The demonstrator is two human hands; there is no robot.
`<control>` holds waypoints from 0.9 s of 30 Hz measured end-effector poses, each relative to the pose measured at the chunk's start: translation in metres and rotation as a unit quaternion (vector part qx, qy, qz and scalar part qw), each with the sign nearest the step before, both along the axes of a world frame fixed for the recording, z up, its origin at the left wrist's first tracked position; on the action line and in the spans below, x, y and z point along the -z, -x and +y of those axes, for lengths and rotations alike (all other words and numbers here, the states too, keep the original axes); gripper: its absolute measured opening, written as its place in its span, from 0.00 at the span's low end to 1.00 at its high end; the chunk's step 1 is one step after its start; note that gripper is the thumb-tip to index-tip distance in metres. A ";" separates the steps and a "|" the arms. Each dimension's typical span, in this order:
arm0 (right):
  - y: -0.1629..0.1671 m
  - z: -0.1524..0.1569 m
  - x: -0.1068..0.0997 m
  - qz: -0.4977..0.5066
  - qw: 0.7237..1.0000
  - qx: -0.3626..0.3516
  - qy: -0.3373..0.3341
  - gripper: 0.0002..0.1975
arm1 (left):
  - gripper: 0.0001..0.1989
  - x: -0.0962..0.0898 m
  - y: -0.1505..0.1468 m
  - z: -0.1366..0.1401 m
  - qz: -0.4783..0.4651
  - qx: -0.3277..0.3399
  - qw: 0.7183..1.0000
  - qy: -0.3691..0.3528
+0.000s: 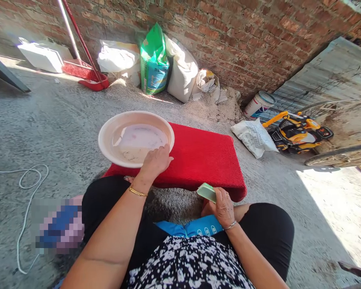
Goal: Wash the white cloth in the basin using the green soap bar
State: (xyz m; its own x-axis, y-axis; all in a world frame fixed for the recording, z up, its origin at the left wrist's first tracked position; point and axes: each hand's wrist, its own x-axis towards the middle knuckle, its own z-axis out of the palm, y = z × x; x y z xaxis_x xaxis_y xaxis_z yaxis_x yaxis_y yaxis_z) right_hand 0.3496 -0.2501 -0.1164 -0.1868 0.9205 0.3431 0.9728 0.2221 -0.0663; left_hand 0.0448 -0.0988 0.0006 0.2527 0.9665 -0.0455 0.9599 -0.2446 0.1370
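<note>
My left hand (156,162), with a gold bracelet at its wrist, grips the near right rim of a pale wash basin (106,140). Cloudy water lies in the basin. It rests on the left end of a low bench covered in red plush cloth (204,154). A light green scrub brush (207,193) is held in my right hand (224,206), just off the bench's front edge, bristles facing up and away. The brush and the basin are well apart. Blue cloth (189,228) shows across my lap.
Along the brick wall stand a broom and red dustpan (98,82), a green and blue bag (155,64), a white sack (183,74) and a bucket (260,104). A toy excavator (297,134) is at right. A white cable (30,196) loops on the concrete floor at left.
</note>
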 end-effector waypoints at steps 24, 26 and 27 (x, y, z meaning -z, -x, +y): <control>0.071 0.035 -0.039 0.176 0.981 -0.024 0.078 0.36 | 0.19 -0.001 0.000 -0.002 -0.004 -0.006 1.000 0.003; 0.085 0.046 -0.041 0.189 0.976 -0.045 0.095 0.33 | 0.18 -0.003 0.000 -0.003 0.001 -0.005 1.000 0.002; 0.087 0.049 -0.041 0.191 0.975 -0.047 0.104 0.31 | 0.18 -0.003 0.000 -0.002 0.003 -0.003 1.000 0.001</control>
